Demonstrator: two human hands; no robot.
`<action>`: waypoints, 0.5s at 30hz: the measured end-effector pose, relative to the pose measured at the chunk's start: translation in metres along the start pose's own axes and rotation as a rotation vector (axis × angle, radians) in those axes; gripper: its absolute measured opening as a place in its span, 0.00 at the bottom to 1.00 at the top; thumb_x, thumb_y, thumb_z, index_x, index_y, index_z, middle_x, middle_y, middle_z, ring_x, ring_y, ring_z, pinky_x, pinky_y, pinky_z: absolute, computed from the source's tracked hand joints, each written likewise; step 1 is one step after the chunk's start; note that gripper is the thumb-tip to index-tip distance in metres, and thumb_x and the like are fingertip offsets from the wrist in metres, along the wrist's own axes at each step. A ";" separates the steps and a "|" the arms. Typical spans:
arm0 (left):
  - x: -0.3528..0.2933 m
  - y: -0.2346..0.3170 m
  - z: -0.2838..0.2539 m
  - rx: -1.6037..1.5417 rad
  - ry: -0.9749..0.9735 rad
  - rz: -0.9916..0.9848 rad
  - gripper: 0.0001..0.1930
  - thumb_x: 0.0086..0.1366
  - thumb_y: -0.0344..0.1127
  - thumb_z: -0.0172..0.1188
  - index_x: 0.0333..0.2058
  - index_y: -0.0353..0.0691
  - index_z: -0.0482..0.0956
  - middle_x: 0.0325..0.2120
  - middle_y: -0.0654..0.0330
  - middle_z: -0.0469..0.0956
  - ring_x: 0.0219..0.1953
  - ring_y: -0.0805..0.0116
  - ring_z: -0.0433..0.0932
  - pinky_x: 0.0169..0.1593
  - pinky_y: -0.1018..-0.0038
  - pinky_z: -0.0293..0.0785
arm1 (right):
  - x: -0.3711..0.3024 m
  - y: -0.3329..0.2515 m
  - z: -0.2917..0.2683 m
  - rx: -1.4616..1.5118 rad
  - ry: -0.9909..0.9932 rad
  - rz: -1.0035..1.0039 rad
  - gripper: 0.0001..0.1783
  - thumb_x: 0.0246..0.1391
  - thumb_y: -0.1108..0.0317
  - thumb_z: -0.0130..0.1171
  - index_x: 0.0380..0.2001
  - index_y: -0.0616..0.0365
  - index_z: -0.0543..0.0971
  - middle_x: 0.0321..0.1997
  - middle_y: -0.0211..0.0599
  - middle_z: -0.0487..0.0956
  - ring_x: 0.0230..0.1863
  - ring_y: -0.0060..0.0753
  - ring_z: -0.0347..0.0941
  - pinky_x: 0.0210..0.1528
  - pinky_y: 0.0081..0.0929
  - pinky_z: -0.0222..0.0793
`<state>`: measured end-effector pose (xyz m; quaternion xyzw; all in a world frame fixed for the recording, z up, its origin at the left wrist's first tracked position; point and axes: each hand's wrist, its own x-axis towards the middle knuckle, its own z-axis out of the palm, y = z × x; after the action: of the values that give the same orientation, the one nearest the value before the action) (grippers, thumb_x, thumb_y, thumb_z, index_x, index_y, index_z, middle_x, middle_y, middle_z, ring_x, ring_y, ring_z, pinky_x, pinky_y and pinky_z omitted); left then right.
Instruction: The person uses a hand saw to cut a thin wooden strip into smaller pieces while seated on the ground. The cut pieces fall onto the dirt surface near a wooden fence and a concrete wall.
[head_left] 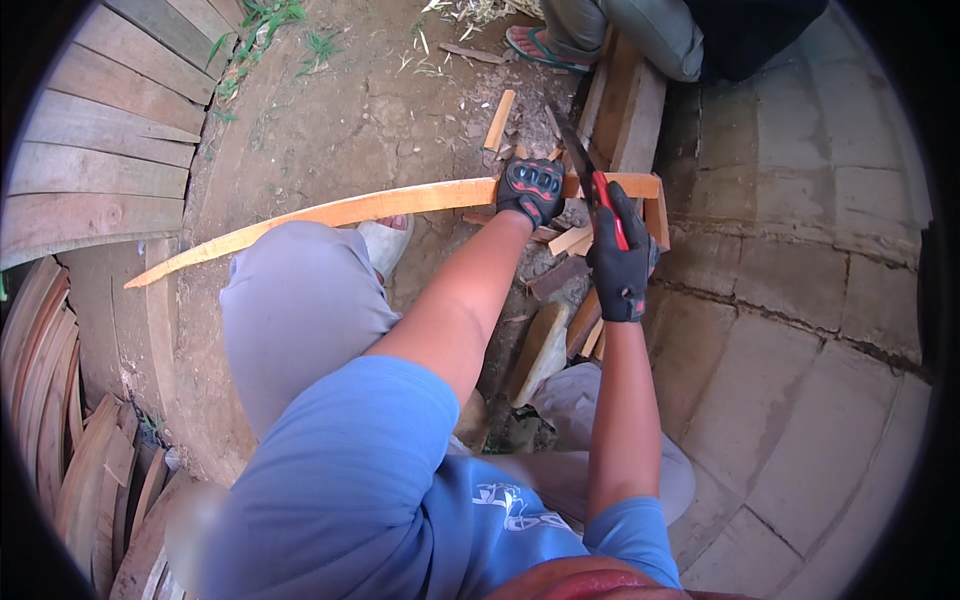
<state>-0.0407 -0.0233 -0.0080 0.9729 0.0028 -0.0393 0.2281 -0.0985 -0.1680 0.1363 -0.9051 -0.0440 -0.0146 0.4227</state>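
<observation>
A long, light-orange wooden strip [380, 204] lies crosswise in front of me, curving to a narrow tip on the left and passing just beyond my bent left knee. My left hand [531, 188], in a black glove with red trim, is closed over it toward its right end. In my right hand [619, 255], also gloved, is the red handle of a handsaw [574, 147]. Its dark blade points away and slightly left, crossing the strip close to its right end. Whether the teeth are in the wood cannot be made out.
Wood offcuts [575, 240] and a pale stone-like block [540, 350] lie below the strip. Beyond it, a thick beam [630, 115] runs toward another person's sandalled foot [545, 50]. Curved boards [45, 370] are stacked at left; concrete paving [770, 400] spans the right.
</observation>
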 end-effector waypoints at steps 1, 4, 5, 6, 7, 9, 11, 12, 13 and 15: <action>0.000 0.002 -0.002 -0.001 0.004 0.007 0.17 0.62 0.46 0.65 0.46 0.46 0.86 0.38 0.53 0.89 0.44 0.57 0.89 0.51 0.60 0.79 | 0.005 -0.005 0.002 -0.005 -0.023 0.051 0.21 0.70 0.65 0.62 0.63 0.53 0.83 0.58 0.47 0.87 0.56 0.40 0.85 0.59 0.35 0.77; -0.003 0.007 -0.005 -0.013 0.005 0.009 0.16 0.62 0.46 0.65 0.46 0.46 0.86 0.38 0.55 0.89 0.44 0.57 0.89 0.51 0.59 0.79 | 0.016 0.002 0.009 0.020 -0.032 0.076 0.20 0.70 0.65 0.61 0.63 0.53 0.83 0.57 0.47 0.87 0.58 0.42 0.84 0.60 0.35 0.76; -0.004 0.005 -0.006 -0.018 0.010 0.009 0.16 0.62 0.46 0.65 0.46 0.47 0.86 0.38 0.55 0.89 0.44 0.57 0.89 0.51 0.60 0.79 | 0.019 0.006 0.011 0.010 -0.033 0.066 0.20 0.70 0.64 0.61 0.62 0.52 0.84 0.56 0.48 0.87 0.58 0.43 0.84 0.61 0.36 0.76; -0.004 0.002 -0.006 -0.024 0.015 0.008 0.16 0.62 0.45 0.65 0.46 0.47 0.86 0.39 0.55 0.89 0.44 0.57 0.89 0.51 0.60 0.79 | 0.023 0.009 0.015 0.004 -0.034 0.055 0.21 0.70 0.62 0.61 0.62 0.52 0.84 0.56 0.48 0.87 0.59 0.44 0.84 0.61 0.37 0.76; -0.002 -0.002 -0.007 -0.025 0.027 0.007 0.16 0.62 0.45 0.66 0.46 0.47 0.86 0.39 0.55 0.89 0.44 0.57 0.89 0.52 0.60 0.79 | 0.030 0.011 0.019 0.000 -0.034 0.039 0.21 0.69 0.60 0.61 0.62 0.52 0.84 0.55 0.48 0.87 0.59 0.46 0.83 0.62 0.38 0.75; -0.001 -0.001 -0.007 -0.051 0.036 0.002 0.17 0.60 0.46 0.67 0.45 0.46 0.87 0.37 0.54 0.89 0.42 0.55 0.89 0.50 0.60 0.80 | 0.042 0.015 0.028 -0.146 -0.039 0.038 0.22 0.69 0.58 0.61 0.62 0.52 0.84 0.56 0.49 0.87 0.60 0.48 0.83 0.63 0.39 0.75; -0.001 0.006 -0.012 -0.074 -0.008 0.008 0.16 0.60 0.46 0.67 0.44 0.46 0.87 0.35 0.53 0.89 0.40 0.55 0.89 0.49 0.59 0.81 | 0.054 0.024 0.035 -0.084 -0.010 0.049 0.23 0.68 0.56 0.62 0.61 0.52 0.84 0.56 0.49 0.87 0.60 0.48 0.83 0.63 0.40 0.75; -0.003 0.012 -0.014 -0.046 -0.008 0.002 0.15 0.60 0.45 0.68 0.43 0.46 0.87 0.34 0.53 0.89 0.40 0.55 0.89 0.48 0.59 0.81 | 0.054 0.029 0.036 -0.060 0.000 0.066 0.23 0.68 0.56 0.62 0.61 0.52 0.84 0.56 0.49 0.87 0.60 0.48 0.83 0.63 0.40 0.75; -0.004 0.008 -0.012 -0.050 0.002 -0.001 0.15 0.60 0.45 0.68 0.42 0.46 0.87 0.34 0.53 0.89 0.40 0.55 0.89 0.48 0.59 0.81 | 0.059 0.026 0.040 -0.032 0.002 0.064 0.23 0.68 0.56 0.62 0.61 0.52 0.85 0.56 0.49 0.87 0.60 0.48 0.83 0.63 0.41 0.75; -0.003 0.001 -0.007 -0.060 0.020 0.000 0.14 0.60 0.44 0.68 0.42 0.46 0.87 0.34 0.52 0.89 0.40 0.55 0.89 0.48 0.59 0.81 | 0.057 0.021 0.039 0.006 -0.022 0.107 0.23 0.68 0.56 0.61 0.61 0.52 0.85 0.57 0.49 0.87 0.60 0.48 0.83 0.63 0.40 0.76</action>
<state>-0.0433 -0.0209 -0.0011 0.9659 0.0061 -0.0293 0.2572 -0.0401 -0.1478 0.0986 -0.9050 -0.0002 0.0180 0.4250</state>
